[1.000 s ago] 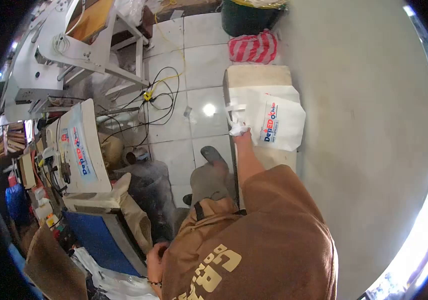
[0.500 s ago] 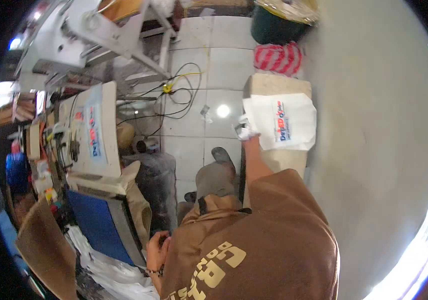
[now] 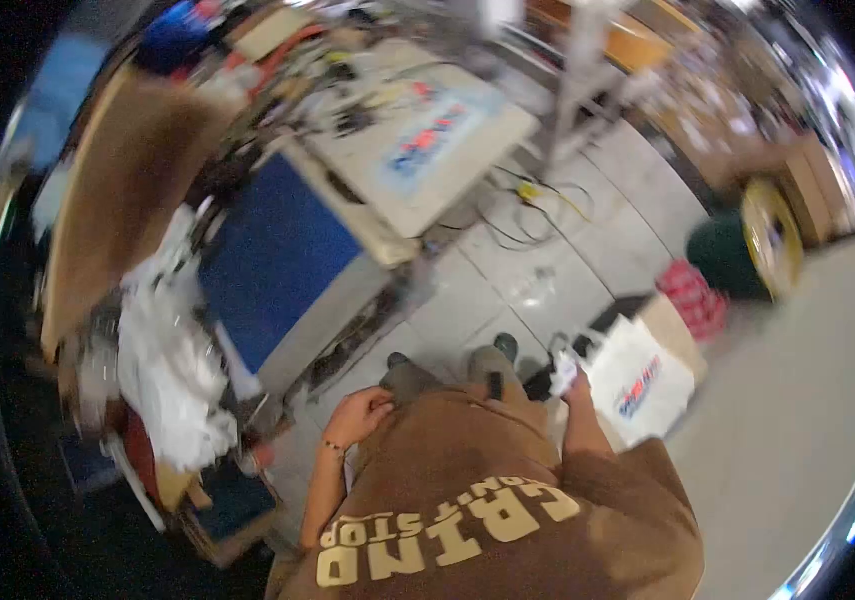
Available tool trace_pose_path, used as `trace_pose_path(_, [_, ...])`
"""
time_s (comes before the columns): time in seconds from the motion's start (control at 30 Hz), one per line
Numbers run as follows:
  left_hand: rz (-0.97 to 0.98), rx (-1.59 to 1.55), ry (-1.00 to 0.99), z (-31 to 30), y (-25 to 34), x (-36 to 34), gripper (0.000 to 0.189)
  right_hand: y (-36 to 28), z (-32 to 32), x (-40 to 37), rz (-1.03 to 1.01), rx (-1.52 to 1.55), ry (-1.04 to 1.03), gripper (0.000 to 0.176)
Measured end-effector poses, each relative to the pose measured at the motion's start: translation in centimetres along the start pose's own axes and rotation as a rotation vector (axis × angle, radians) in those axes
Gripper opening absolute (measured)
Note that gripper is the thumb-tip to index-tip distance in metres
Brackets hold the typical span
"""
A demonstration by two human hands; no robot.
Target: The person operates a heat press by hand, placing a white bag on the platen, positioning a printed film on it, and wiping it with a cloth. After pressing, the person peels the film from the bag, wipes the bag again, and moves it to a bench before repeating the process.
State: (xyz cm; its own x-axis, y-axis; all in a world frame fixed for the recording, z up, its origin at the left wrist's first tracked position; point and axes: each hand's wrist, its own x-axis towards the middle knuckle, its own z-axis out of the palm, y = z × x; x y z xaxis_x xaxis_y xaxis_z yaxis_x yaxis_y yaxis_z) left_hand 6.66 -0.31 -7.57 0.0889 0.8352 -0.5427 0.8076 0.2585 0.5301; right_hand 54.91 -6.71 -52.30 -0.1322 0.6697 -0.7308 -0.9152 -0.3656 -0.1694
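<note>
Right hand (image 3: 576, 384) reaches forward, fingers clasping crumpled white material (image 3: 564, 372) beside a printed white bag (image 3: 660, 410); left hand (image 3: 359, 416) curls low, grip unclear. Green bin's (image 3: 716, 256) contents: blurred.

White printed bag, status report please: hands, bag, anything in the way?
Right hand closed on crumpled white material; left hand by the lap, grip unclear. White printed bag beside right hand, print up. Cables on floor, away from hands.

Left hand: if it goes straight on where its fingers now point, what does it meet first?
The left hand would probably meet the person's own clothing first; whether they touch now is unclear.
</note>
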Motion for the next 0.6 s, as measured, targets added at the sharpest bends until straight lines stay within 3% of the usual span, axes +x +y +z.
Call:
trace_pose_path(0.03, [0.011, -0.021, 0.022, 0.1, -0.9, -0.1, 0.035, 0.0, -5.3, 5.6, -0.354, -0.881, 0.168, 0.037])
trace_pose_path(0.07, [0.024, -0.040, 0.046, -0.1, -1.7, -0.3, 0.035, -2.4, 6.2, 0.0, 0.029, -0.320, 0.189, 0.047])
trace_pose_path(0.13, [-0.082, -0.011, 0.114, -1.3, -2.9, -0.9, 0.034, -4.5, 12.3, 1.8, 0.150, -0.447, 0.109, 0.057])
trace_pose_path(0.17, [-0.139, 0.039, 0.109, -2.0, -3.7, -1.0, 0.035, -5.6, 16.3, 1.7, 0.185, -0.692, 0.131, 0.054])
trace_pose_path(0.2, [-0.176, 0.011, 0.157, -2.9, -5.1, -1.4, 0.035, -5.0, 23.4, -1.0, 0.123, -0.795, 0.094, 0.047])
trace_pose_path(0.27, [-0.166, -0.128, 0.478, -5.0, -9.5, -2.0, 0.036, -3.7, 34.4, -4.1, -0.036, -1.100, -0.027, 0.034])
trace_pose_path(0.3, [-0.131, -0.008, 0.709, -6.4, -12.1, -2.3, 0.033, -3.2, 37.8, -4.3, -0.142, -1.292, -0.117, 0.031])
trace_pose_path(0.37, [-0.162, 0.092, 1.108, -10.9, -18.1, -3.0, 0.027, -1.9, 42.0, -2.9, -0.107, -1.272, -0.275, 0.027])
trace_pose_path(0.43, [-0.304, 0.145, 1.473, -16.7, -22.9, -4.4, 0.025, 0.8, 50.7, -8.6, -0.079, -1.380, -0.302, 0.022])
trace_pose_path(0.47, [-0.431, 0.309, 1.487, -19.6, -27.6, -5.2, 0.035, 1.9, 52.5, -8.9, -0.081, -1.397, -0.327, 0.022])
trace_pose_path(0.5, [-0.604, 0.417, 1.576, -22.2, -28.7, -6.5, 0.044, 3.0, 53.9, -9.1, -0.071, -1.470, -0.483, 0.020])
trace_pose_path(0.53, [-0.645, 0.436, 1.674, -24.5, -30.5, -7.5, 0.045, 4.2, 55.3, -9.3, -0.059, -1.536, -0.637, 0.019])
trace_pose_path(0.57, [-0.635, 0.426, 1.703, -26.1, -34.3, -8.2, 0.049, 5.6, 56.3, -9.6, -0.065, -1.547, -0.649, 0.019])
trace_pose_path(0.6, [-0.654, 0.371, 1.611, -26.7, -38.5, -7.9, 0.048, 7.5, 57.2, -10.3, -0.068, -1.561, -0.753, 0.017])
